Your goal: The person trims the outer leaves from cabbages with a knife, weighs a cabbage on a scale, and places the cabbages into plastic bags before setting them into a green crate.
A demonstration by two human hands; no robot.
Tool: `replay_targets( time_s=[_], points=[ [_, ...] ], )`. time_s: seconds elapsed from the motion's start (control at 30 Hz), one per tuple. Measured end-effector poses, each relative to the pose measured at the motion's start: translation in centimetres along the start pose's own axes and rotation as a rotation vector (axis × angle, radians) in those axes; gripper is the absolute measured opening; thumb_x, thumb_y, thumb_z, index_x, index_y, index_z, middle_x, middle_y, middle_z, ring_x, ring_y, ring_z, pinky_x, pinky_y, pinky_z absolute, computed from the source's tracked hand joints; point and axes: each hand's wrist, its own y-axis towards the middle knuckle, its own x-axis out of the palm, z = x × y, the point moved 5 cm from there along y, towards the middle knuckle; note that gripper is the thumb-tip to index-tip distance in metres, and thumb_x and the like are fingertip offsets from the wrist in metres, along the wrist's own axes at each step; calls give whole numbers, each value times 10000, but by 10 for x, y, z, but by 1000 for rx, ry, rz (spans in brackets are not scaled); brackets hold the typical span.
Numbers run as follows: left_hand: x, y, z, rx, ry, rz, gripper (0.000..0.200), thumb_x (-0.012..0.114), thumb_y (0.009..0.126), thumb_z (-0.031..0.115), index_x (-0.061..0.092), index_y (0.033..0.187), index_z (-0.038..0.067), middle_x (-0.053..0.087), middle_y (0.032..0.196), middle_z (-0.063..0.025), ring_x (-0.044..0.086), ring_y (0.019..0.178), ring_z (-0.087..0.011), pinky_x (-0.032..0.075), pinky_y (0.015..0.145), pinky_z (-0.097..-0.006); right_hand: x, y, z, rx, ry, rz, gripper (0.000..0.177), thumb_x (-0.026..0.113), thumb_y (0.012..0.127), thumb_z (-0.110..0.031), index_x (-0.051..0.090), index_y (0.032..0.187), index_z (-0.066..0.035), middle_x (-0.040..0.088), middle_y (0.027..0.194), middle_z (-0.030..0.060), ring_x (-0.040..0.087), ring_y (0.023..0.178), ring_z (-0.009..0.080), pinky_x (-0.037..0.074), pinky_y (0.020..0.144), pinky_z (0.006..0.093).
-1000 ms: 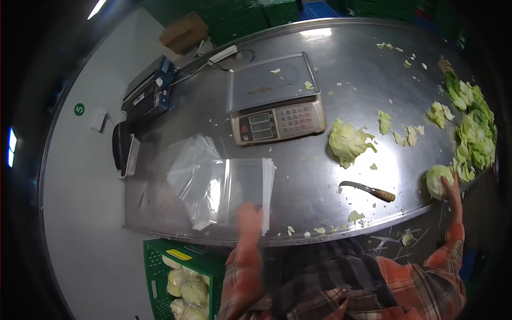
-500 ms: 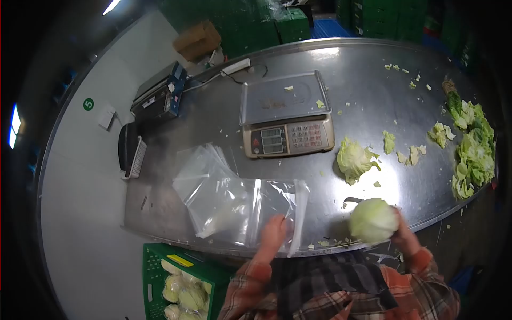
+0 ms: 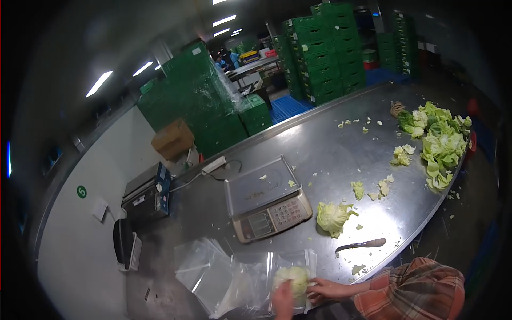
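Observation:
A pale green iceberg lettuce head (image 3: 298, 277) lies at the near edge of the steel table, within the mouth end of a clear plastic bag (image 3: 265, 274). My left hand (image 3: 282, 303), somewhat blurred, is closed at the bag in front of the head and hides part of it. My right hand (image 3: 326, 290) reaches in from the right, its fingers curled against the head's right side. A second lettuce head (image 3: 334, 217) sits farther back. Between it and the table's edge lies a curved knife with a brown handle (image 3: 368, 243).
A weighing scale (image 3: 271, 216) stands mid-table. More clear bags (image 3: 205, 272) lie to the left. Trimmed lettuce leaves (image 3: 442, 146) are piled at the right end, with scraps scattered nearby. A dark boxy device (image 3: 146, 192) is by the wall; green crates (image 3: 322, 58) stand behind.
The lettuce head has moved left with my right hand, from beside the bags to the bag's mouth. My left hand stays by the bag. The knife is uncovered, and the view has tilted up.

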Motion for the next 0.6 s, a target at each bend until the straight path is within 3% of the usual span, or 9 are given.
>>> replay_targets(
  time_s=[0.07, 0.1, 0.2, 0.27, 0.33, 0.4, 0.5, 0.57, 0.6],
  points=[
    [10, -20, 51, 331, 259, -240, 202, 505, 919, 159, 643, 952, 14, 652, 866, -205, 620, 823, -367, 480, 726, -435, -4, 8, -26, -54, -778, -212, 597, 613, 876, -381, 393, 1341, -78, 490, 1231, 170, 541, 1092, 272, 506, 837, 402],
    [-1, -15, 51, 173, 115, -215, 199, 512, 910, 157, 632, 973, 12, 647, 874, -204, 615, 842, -372, 482, 743, -426, -8, 11, -42, -415, -922, 61, 623, 646, 846, -387, 411, 1315, -50, 521, 1171, 214, 573, 1043, 317, 498, 817, 381],
    [-36, 0, 7, -92, 106, 16, 212, 540, 893, 173, 621, 986, 0, 638, 907, -217, 602, 893, -378, 477, 788, -432, -12, -9, -97, -939, -1052, 777, 538, 653, 836, -393, 502, 1202, -28, 607, 1039, 197, 615, 946, 340, 497, 782, 409],
    [-40, -15, 17, 119, 286, 76, 267, 556, 895, 208, 601, 1056, 0, 632, 964, -221, 594, 923, -383, 472, 811, -425, -9, 30, -82, -979, -1013, 517, 384, 610, 867, -365, 558, 1076, -47, 649, 881, 167, 637, 834, 357, 496, 729, 452],
    [-42, -25, 0, 229, 473, 132, 349, 576, 893, 255, 570, 1136, 5, 622, 1027, -224, 585, 958, -385, 463, 836, -428, -1, 56, -74, -715, -970, 135, 331, 573, 887, -351, 562, 1048, -62, 646, 883, 178, 631, 808, 374, 496, 710, 458],
    [-56, -35, -62, 232, 686, 169, 458, 602, 888, 314, 528, 1225, 13, 607, 1096, -225, 576, 999, -384, 449, 864, -440, 1, 63, -82, -701, -1117, 174, 291, 539, 898, -340, 593, 965, -63, 636, 792, 178, 613, 738, 401, 485, 665, 469],
    [-94, -19, -55, -441, 15, 30, 584, 655, 851, 367, 479, 1302, 40, 531, 1265, -222, 515, 1143, -347, 361, 985, -476, 14, 50, -108, -778, -1183, 221, 310, 505, 903, -329, 602, 818, -46, 616, 685, 162, 619, 658, 369, 474, 602, 452],
    [-109, 15, -46, -191, 21, 357, 196, 577, 885, 111, 655, 951, -57, 659, 742, -78, 590, 660, -132, 486, 645, -269, 24, 16, -154, -765, -915, 152, 341, 504, 901, -314, 593, 736, -29, 600, 628, 144, 625, 606, 296, 470, 562, 413],
    [-116, 27, -12, -106, -78, 413, 197, 577, 891, 115, 660, 957, -51, 655, 745, -65, 583, 665, -115, 476, 650, -249, 28, -7, -180, -707, -646, 76, 349, 510, 898, -302, 587, 708, -19, 591, 600, 135, 624, 577, 247, 468, 542, 384]
  ],
)
